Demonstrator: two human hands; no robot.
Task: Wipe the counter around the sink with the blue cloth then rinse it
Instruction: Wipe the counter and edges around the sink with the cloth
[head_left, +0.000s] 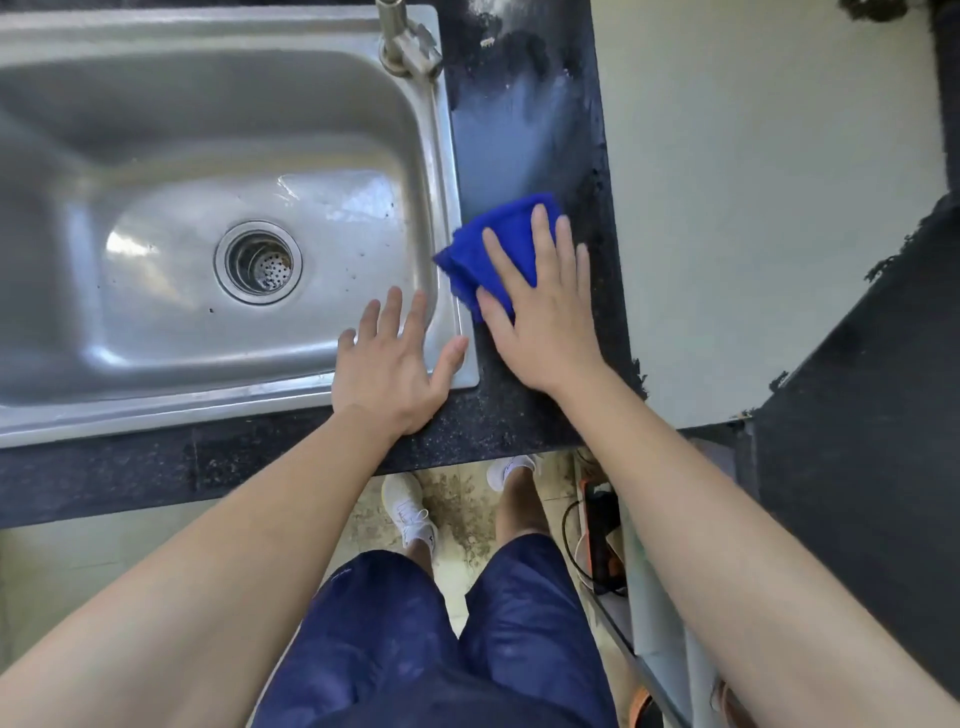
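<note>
The right hand (540, 322) lies flat with straight, spread fingers, pressing down on the blue cloth (493, 244). The cloth is a folded, fuzzy pad, bright blue. It sits under that hand's fingers on the narrow strip of counter (519, 415), and its left corner laps onto the raised rim of the sink (447, 156).

The left hand (395, 364) is just beside the right, to its left. Its fingers are spread and relaxed, gripping nothing. It is over the near corner of the sink with the thumb reaching towards the rim; it may be resting there, but contact is hard to judge.

The counter is dark speckled stone. Past the right fingertips it shows a pale, wet-looking streak, and further on a patchy white smear. The sink is brushed steel with rounded corners and a dull shine. Its round, perforated drain strainer (258, 262) lies ahead of the left hand, to its left. The steel base of the tap (408, 44) stands far beyond both hands.

Below the wrists, past the counter's front edge, are white shoes (410, 514) on a stained tiled floor and dark blue shorts (395, 623). A black cable (571, 525) loops beside the right forearm.
</note>
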